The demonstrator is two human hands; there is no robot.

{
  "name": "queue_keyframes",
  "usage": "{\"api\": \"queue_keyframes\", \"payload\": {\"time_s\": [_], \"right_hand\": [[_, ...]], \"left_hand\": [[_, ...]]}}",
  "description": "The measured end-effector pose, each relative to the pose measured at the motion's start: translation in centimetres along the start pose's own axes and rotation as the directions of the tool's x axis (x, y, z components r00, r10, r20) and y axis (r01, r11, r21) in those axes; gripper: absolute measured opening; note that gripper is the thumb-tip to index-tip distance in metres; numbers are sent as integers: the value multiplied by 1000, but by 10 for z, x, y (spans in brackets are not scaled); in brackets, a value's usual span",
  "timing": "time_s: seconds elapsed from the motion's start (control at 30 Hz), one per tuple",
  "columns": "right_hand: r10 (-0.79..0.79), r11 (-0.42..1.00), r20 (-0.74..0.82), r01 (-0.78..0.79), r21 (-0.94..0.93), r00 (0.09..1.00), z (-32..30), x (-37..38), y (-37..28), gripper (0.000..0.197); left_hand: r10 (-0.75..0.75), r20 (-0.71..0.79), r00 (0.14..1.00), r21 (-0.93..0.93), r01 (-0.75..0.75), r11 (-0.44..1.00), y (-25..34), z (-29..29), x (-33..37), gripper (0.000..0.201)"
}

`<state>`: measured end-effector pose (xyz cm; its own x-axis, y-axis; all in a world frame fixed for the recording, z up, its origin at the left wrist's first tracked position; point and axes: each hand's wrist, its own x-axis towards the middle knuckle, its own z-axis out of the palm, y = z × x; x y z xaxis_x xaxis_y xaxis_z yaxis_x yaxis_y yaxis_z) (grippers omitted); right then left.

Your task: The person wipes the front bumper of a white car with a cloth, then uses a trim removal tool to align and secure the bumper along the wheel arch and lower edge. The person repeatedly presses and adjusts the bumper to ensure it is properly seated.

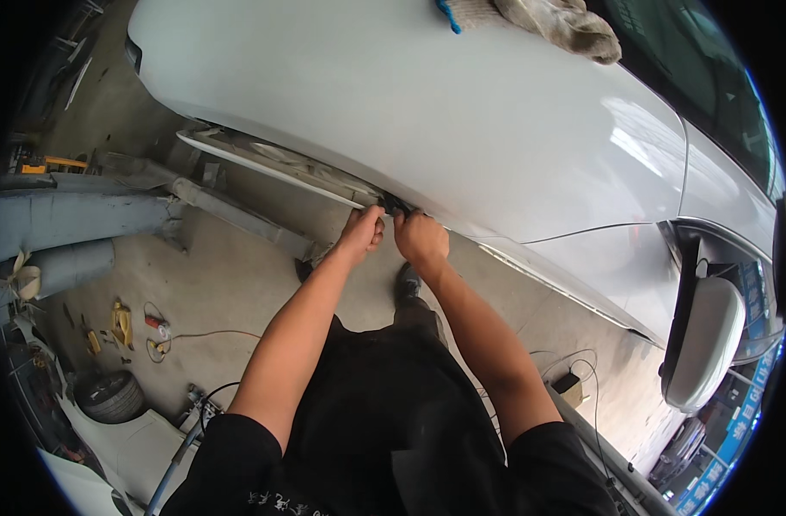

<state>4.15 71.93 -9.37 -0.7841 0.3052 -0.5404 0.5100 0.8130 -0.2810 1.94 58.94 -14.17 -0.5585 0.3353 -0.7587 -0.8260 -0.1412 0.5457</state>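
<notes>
Both my hands meet at the lower edge of a silver car's body panel (pixel 393 112). My left hand (pixel 363 234) is closed in a fist at the end of a long pale strip (pixel 264 168) that runs along the underside and stands a little off the body. Close beside it, my right hand (pixel 421 238) has its fingers bent around a small black piece (pixel 396 205) under the panel edge. The kind of this piece is not clear. What sits inside the left fist is hidden.
A grey lift arm (pixel 75 219) reaches in from the left. Tools (pixel 122 322), a cord and a tyre (pixel 109 397) lie on the floor at lower left. The wing mirror (pixel 709 344) juts out at right. A work glove (pixel 565 26) rests on the car.
</notes>
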Motion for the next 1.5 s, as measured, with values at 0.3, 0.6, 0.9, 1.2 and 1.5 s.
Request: {"api": "queue_keyframes", "payload": {"time_s": [0.3, 0.6, 0.9, 1.2, 1.5], "right_hand": [[15, 999, 35, -16, 29, 999, -5, 5, 0, 66], [236, 971, 50, -237, 15, 970, -8, 10, -34, 76], [125, 992, -90, -126, -7, 988, -2, 0, -30, 63], [9, 996, -52, -14, -89, 999, 10, 13, -11, 64], [-64, 985, 48, 56, 164, 997, 22, 32, 16, 58]], "left_hand": [[-3, 24, 1000, -21, 4, 1000, -3, -3, 0, 19], [51, -24, 998, 51, -50, 997, -3, -3, -1, 26], [179, -98, 979, -26, -182, 983, -9, 1, 2, 15], [185, -69, 980, -83, -190, 978, -5, -2, 0, 19], [166, -42, 985, -50, -169, 984, -3, -5, 2, 17]]}}
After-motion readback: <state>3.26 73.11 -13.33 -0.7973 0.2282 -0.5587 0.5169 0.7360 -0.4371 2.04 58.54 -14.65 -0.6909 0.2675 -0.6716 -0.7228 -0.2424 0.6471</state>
